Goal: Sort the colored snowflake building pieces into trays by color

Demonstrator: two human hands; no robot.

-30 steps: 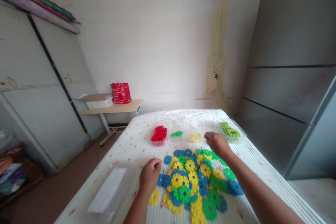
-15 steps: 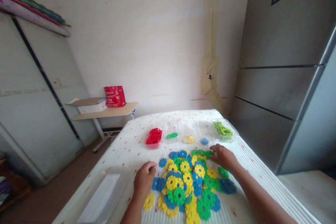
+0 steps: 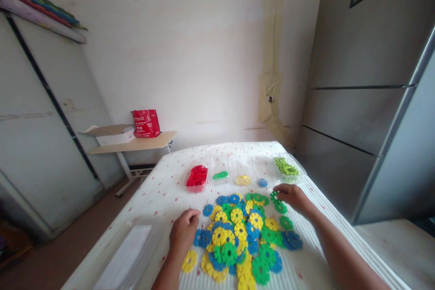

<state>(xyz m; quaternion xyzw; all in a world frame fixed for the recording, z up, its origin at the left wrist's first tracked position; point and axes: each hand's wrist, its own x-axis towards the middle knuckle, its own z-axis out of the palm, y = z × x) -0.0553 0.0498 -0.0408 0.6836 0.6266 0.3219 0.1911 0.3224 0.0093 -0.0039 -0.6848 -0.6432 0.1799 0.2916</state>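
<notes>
A pile of notched plastic snowflake discs (image 3: 239,231) in yellow, green and blue lies spread on the table. At the pile's far right, my right hand (image 3: 295,197) pinches a green snowflake disc (image 3: 274,197) at its edge. Another green disc (image 3: 280,207) lies just below that one. My left hand (image 3: 185,229) rests on the cloth left of the pile, its fingers curled, and nothing shows in them. Nearest to it are some blue discs (image 3: 205,238) and a single yellow disc (image 3: 189,261).
Along the far side stand clear tubs holding red pieces (image 3: 197,176), green discs (image 3: 220,175), yellow discs (image 3: 242,180), a blue disc (image 3: 262,182) and light green pieces (image 3: 286,166). A clear plastic box (image 3: 129,253) lies at the left. A refrigerator (image 3: 353,99) stands right of the table.
My right hand has shifted slightly right, and a green disc has come away from the pile's edge with its fingers. My left hand stays in place; the view has moved a little.
</notes>
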